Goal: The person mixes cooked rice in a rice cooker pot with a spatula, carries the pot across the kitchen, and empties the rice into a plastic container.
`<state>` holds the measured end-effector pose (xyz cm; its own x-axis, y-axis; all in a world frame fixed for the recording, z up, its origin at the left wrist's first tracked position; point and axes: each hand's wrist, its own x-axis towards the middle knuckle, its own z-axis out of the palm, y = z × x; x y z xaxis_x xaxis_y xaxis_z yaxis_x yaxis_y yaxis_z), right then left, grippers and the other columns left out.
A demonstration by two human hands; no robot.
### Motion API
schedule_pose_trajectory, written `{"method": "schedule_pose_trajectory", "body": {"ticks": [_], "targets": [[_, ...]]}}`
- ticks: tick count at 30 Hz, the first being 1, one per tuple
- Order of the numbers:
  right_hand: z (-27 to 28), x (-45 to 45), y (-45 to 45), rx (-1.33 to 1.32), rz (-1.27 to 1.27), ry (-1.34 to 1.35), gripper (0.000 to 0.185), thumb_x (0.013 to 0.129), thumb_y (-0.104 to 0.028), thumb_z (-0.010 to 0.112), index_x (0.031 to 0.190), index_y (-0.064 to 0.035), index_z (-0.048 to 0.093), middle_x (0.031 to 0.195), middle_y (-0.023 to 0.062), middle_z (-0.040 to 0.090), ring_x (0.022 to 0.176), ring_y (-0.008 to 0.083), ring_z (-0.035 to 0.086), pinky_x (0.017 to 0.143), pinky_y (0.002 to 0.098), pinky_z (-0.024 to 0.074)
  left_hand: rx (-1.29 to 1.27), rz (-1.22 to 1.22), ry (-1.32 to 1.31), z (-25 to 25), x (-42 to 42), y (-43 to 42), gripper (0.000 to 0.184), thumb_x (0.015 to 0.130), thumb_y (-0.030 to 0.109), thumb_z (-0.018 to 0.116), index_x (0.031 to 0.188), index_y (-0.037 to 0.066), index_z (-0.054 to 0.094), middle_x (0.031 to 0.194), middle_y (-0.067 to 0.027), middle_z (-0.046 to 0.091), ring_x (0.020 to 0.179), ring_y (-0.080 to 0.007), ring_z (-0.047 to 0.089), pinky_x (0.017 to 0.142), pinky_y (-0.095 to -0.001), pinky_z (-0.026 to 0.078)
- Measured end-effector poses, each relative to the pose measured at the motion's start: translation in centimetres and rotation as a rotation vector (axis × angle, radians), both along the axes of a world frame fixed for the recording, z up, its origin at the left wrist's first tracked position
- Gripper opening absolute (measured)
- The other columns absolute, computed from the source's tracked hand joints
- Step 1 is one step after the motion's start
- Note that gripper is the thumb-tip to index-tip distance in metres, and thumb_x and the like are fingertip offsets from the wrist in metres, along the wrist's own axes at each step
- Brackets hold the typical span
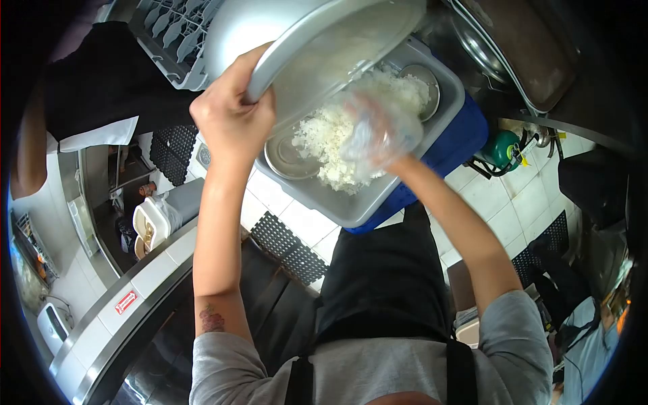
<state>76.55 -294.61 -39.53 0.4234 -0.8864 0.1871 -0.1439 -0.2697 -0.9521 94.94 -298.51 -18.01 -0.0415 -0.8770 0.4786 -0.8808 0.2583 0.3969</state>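
My left hand (236, 111) is closed on the rim of a large metal bowl (317, 74), which is tilted over a grey tub (344, 212). White rice (327, 135) lies in the tub, around and partly over two round metal dishes, one at the left (290, 158) and one at the right (428, 88). My right hand (378, 131), inside a clear plastic bag or glove, is at the rice below the bowl's mouth. Motion and the plastic blur its fingers, so their pose is unclear.
Beneath the tub is a blue container (459, 138). A dish rack (172, 34) stands at the upper left, beside a person in black (101, 81). Trays (520, 54) are at the upper right, a green cylinder (503, 152) at the right. Another person (580, 337) is at the lower right.
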Motion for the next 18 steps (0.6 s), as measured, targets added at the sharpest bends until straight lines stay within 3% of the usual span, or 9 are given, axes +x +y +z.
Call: {"method": "schedule_pose_trajectory", "body": {"ticks": [2, 3, 6, 9, 12, 15, 18], "targets": [[1.3, 0.3, -6.2, -0.102, -0.142, -0.008, 0.060, 0.074, -0.020, 0.060, 0.131, -0.0152, 0.042, 0.131, 0.0137, 0.042, 0.122, 0.0310, 0.040, 0.101, 0.0436, 0.0328, 0.072, 0.091, 0.023, 0.6, 0.7, 1.4, 0.035, 0.063, -0.002, 0.061, 0.097, 0.005, 0.066, 0.070, -0.0058, 0.064, 0.059, -0.0041, 0.055, 0.059, -0.0198, 0.046], [1.7, 0.4, -9.3, -0.285, -0.237, 0.069, 0.058, 0.076, -0.022, 0.058, 0.131, -0.0136, 0.042, 0.129, 0.0151, 0.044, 0.121, 0.0308, 0.041, 0.101, 0.0435, 0.0332, 0.027, 0.076, -0.003, 0.5, 1.2, 2.1, 0.035, 0.064, -0.003, 0.060, 0.099, 0.001, 0.064, 0.076, -0.0044, 0.065, 0.065, -0.0040, 0.056, 0.062, -0.0193, 0.046], [1.3, 2.7, -13.9, -0.597, 0.023, 1.205, 0.051, 0.080, -0.025, 0.052, 0.129, -0.0103, 0.044, 0.124, 0.0198, 0.048, 0.118, 0.0317, 0.044, 0.098, 0.0431, 0.0356, -0.001, 0.133, 0.203, 0.1, 0.9, 3.8, 0.037, 0.061, -0.004, 0.058, 0.097, 0.003, 0.066, 0.071, -0.0074, 0.065, 0.061, -0.0071, 0.059, 0.062, -0.0186, 0.046], [-2.9, 6.6, -12.2, -0.520, -0.043, 1.027, 0.045, 0.084, -0.025, 0.047, 0.125, -0.0065, 0.048, 0.119, 0.0241, 0.050, 0.114, 0.0331, 0.047, 0.094, 0.0435, 0.0375, 0.012, 0.130, 0.325, -0.5, 0.7, 4.2, 0.039, 0.060, -0.005, 0.056, 0.097, 0.000, 0.066, 0.075, -0.0064, 0.066, 0.067, -0.0060, 0.059, 0.065, -0.0185, 0.045], [-4.1, 8.9, -6.1, -0.323, 0.002, 0.790, 0.038, 0.084, -0.023, 0.048, 0.117, -0.0054, 0.054, 0.117, 0.0220, 0.053, 0.113, 0.0332, 0.048, 0.092, 0.0438, 0.0388, 0.020, 0.088, 0.336, -0.7, 0.9, 4.0, 0.042, 0.059, -0.006, 0.055, 0.099, 0.000, 0.066, 0.079, -0.0072, 0.067, 0.069, -0.0064, 0.059, 0.068, -0.0196, 0.046], [-2.2, 7.5, -2.5, 0.176, 0.171, 0.334, 0.033, 0.084, -0.023, 0.050, 0.109, -0.0035, 0.059, 0.115, 0.0186, 0.056, 0.110, 0.0315, 0.051, 0.092, 0.0410, 0.0402, 0.075, 0.108, 0.432, -1.7, 2.8, 4.2, 0.043, 0.060, -0.008, 0.055, 0.101, 0.000, 0.065, 0.083, -0.0078, 0.067, 0.073, -0.0065, 0.059, 0.070, -0.0197, 0.046], [-2.6, 5.5, -3.3, -0.199, 0.259, 0.406, 0.033, 0.084, -0.021, 0.051, 0.112, -0.0040, 0.057, 0.112, 0.0138, 0.059, 0.105, 0.0290, 0.054, 0.089, 0.0381, 0.0426, 0.229, 0.162, 0.647, -2.9, 4.3, 5.4, 0.040, 0.063, -0.008, 0.053, 0.102, -0.003, 0.063, 0.083, -0.0023, 0.064, 0.074, -0.0062, 0.057, 0.071, -0.0182, 0.044]]}}
